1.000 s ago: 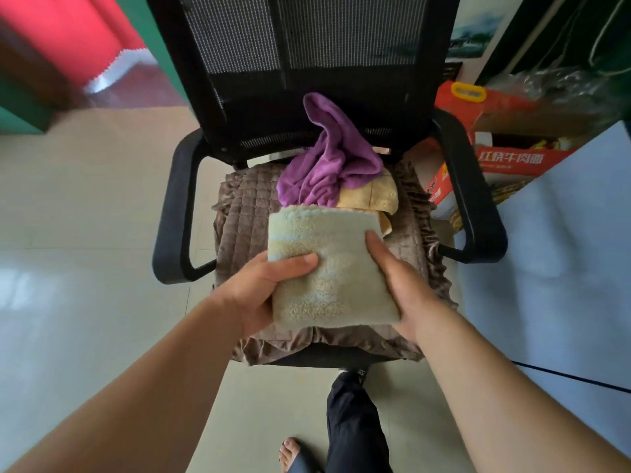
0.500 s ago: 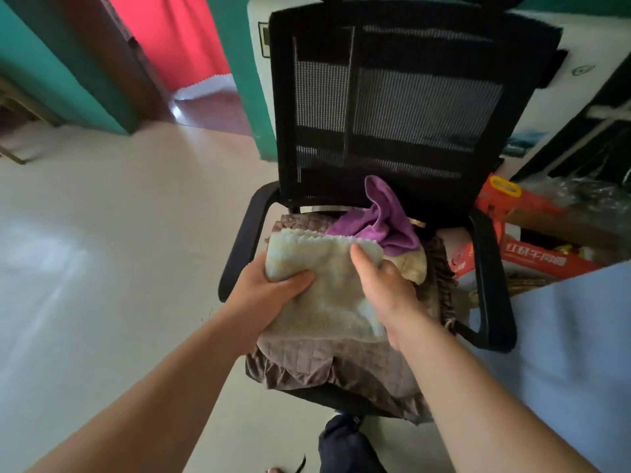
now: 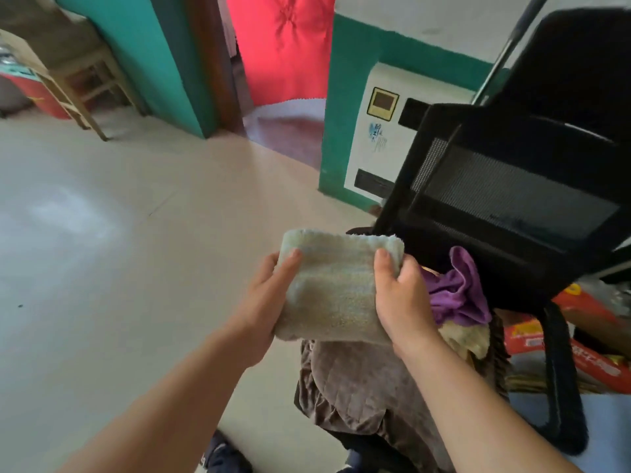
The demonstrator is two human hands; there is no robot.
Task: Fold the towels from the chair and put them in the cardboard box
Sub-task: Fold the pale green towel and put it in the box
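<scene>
A folded pale green towel is held up in the air, left of the black office chair. My left hand grips its left edge with the thumb on top. My right hand grips its right edge the same way. On the chair seat, behind my right hand, lie a crumpled purple towel and a cream-yellow towel. A brown quilted cushion covers the seat. No cardboard box for the towels is in view.
Open beige tiled floor spreads to the left. A wooden stool stands at the far left. A doorway with a red curtain is straight ahead. Red cartons sit behind the chair's right armrest.
Both hands have lifted the folded pale green towel off the seat and carried it left. The view has swung left, so the chair now sits at the right.
</scene>
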